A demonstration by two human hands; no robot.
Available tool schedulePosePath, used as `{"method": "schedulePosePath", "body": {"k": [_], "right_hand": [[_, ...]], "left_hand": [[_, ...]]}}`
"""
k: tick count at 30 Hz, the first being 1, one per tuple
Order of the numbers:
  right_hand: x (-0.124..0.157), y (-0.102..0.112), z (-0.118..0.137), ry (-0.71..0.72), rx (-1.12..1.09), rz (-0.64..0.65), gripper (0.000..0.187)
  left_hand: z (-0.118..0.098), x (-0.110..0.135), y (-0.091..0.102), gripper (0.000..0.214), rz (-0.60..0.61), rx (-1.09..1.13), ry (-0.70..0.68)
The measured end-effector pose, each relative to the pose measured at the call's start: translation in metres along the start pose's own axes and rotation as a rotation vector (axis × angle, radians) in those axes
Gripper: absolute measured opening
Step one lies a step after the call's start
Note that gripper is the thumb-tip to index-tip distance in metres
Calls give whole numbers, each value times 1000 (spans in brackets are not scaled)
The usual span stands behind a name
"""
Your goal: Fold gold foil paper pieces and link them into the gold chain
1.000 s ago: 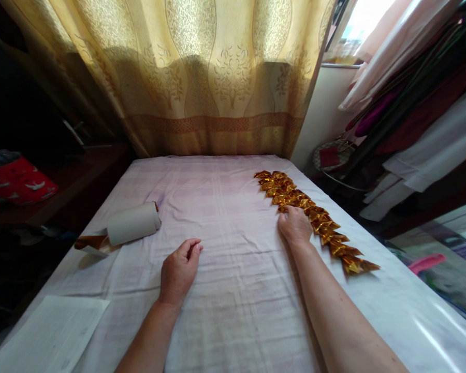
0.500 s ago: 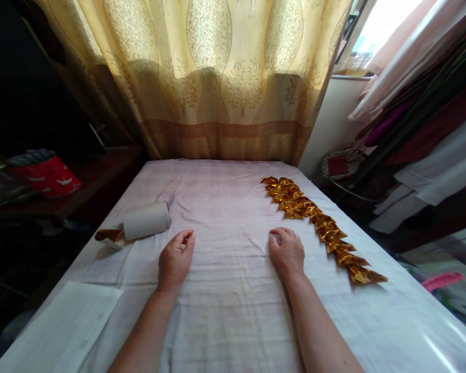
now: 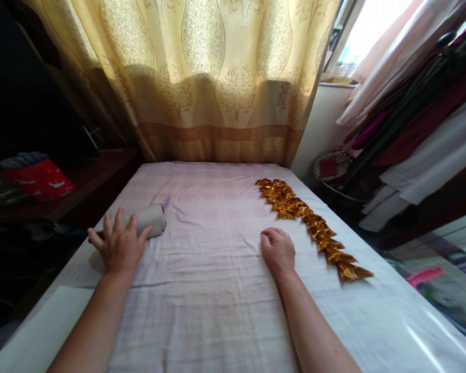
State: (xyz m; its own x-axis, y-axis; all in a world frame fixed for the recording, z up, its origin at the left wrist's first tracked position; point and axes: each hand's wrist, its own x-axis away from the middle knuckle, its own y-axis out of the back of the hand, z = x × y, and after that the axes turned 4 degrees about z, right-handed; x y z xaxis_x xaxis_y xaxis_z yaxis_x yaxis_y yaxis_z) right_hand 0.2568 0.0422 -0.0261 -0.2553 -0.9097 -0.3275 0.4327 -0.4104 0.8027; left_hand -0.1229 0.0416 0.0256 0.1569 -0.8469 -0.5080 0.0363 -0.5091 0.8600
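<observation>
My left hand [image 3: 122, 243] is spread open over the left part of a grey-white paper roll [image 3: 149, 217], which lies on its side. I cannot tell whether the fingers touch it. The roll's loose end, gold on one side, is mostly hidden behind the hand. My right hand [image 3: 278, 251] rests on the bed cover [image 3: 213, 311] with its fingers curled; whether anything is inside them cannot be made out. To its right, a slanting row of folded shiny gold paper pieces [image 3: 314, 223] runs from the far side toward me.
A white paper sheet [image 3: 50, 321] lies at the front left, partly under my left forearm. Beyond the left edge, a red container [image 3: 39, 178] stands on a dark cabinet. A yellow curtain [image 3: 217, 103] hangs at the far end. Clothes [image 3: 431, 155] hang at the right.
My left hand has moved left from the middle of the cover to the paper roll, its fingers opening wide. My right hand keeps its curled pose. The view has shifted slightly.
</observation>
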Motion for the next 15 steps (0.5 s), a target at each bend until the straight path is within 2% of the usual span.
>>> {"method": "schedulePosePath", "body": {"k": [5,8,12,15], "right_hand": [[0,0,0,5,-7,2,21],[0,1,0,0,-14,6,21],[0,2,0,-4,-28,17,21],[0,2,0,-10,-41,22,20]], "left_hand": [[7,-2,-4,37,-11,62,-39],[4,-3,-2,37,8,78,-108],[-19,6,13,34,54,129,-226],[-43,18,24,33,193,221,-297]]}}
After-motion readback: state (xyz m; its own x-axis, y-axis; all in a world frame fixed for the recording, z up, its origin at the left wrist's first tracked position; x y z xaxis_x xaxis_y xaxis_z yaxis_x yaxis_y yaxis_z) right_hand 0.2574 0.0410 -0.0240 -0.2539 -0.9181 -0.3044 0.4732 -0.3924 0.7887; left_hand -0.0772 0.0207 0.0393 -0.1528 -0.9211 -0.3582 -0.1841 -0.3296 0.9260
